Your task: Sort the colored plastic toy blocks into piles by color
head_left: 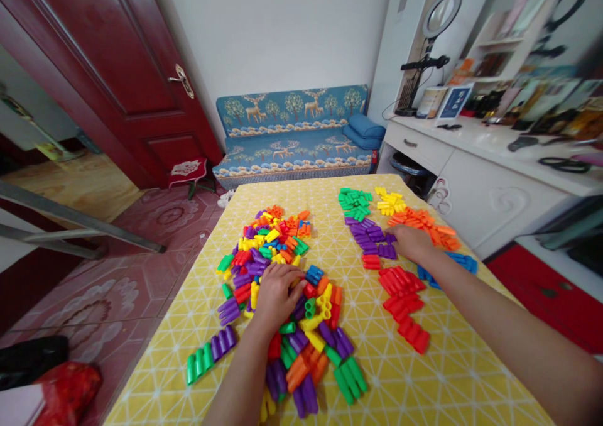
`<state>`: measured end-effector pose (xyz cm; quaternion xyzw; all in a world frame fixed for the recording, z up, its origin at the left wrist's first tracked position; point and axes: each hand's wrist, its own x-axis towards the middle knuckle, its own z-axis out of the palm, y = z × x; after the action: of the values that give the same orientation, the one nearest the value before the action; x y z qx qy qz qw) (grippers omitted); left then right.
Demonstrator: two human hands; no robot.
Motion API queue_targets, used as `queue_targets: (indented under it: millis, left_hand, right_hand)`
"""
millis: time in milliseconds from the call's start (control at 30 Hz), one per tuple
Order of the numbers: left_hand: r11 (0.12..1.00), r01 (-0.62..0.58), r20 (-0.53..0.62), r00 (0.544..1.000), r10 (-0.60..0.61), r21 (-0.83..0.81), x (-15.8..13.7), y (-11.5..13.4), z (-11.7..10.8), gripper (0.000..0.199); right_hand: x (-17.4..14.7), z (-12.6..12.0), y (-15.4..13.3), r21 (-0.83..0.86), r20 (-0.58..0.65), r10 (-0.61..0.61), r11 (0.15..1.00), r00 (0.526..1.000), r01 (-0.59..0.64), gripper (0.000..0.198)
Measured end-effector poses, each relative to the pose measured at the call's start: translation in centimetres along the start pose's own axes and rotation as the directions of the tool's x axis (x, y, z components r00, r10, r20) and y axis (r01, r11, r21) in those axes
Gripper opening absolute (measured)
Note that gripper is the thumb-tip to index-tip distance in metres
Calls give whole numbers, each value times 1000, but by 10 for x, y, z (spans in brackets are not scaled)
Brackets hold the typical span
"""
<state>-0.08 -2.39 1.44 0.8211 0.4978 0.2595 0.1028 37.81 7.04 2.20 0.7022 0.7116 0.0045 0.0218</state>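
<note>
My left hand (277,291) rests on a mixed pile of plastic bullet-shaped building blocks (254,259), its fingers bent and thumb apart. What lies under its palm is hidden. A joined blue block (314,274) is just past its fingertips. My right hand (411,241) reaches to a group of purple blocks (365,232), its fingers closed at a purple block (390,238) on the right edge. Around it lie green blocks (355,203), yellow blocks (390,202), orange blocks (426,223), red blocks (402,288) and blue blocks (464,261), the last partly behind my forearm.
A yellow patterned cloth covers the table (377,382). Separate green and purple blocks (211,354) lie left of my forearm. Beyond stands a blue sofa (296,137). A white dresser (475,168) is to the right, and a red door (117,68) to the left.
</note>
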Motion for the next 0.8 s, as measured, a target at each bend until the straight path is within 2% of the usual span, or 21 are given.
queue_targets:
  millis: [67,133,300,367,433,500,533,633,733,800]
  left_hand:
    - [1000,-4,-3,1000,4,-2,0,0,0,19]
    - [1000,-9,-5,1000,9,-5,0,-1,1,19]
    - [1000,-12,-7,1000,12,-9,0,-2,2,18]
    - [1000,-11,-8,1000,11,-7,0,-2,1,18]
    - [1000,-10,-6,1000,10,-6,0,-1,1,18]
    - [1000,-10,-4,1000,10,-6,0,-1,1,19]
    - [1000,-10,-3,1000,10,-7,0,-1,0,19]
    - [1000,-13,-9,1000,13,-12,0,-1,0,20]
    - [1000,-15,-12,1000,15,-8,0,-1,0,18]
    - [1000,-8,-12,1000,8,-4,0,0,0,17]
  right_hand:
    - [1,3,-1,52,24,16,999,1000,-17,41]
    - [3,5,0,126,-12,32,992,999,-31,40]
    - [7,-1,5,260,-89,123,961,988,-97,16]
    - [7,-3,2,485,-101,215,863,971,-141,6]
    - [4,-1,-5,709,-54,287,685,956,-165,6]
    - [0,4,-14,808,0,297,562,955,-175,9]
    - [-2,7,-19,821,13,294,542,956,-178,11]
    - [-8,13,-28,819,20,303,541,953,-189,17]
    - [-17,11,-36,712,-120,301,690,946,-129,19]
    - [-26,8,-48,615,-252,210,788,945,-11,18]
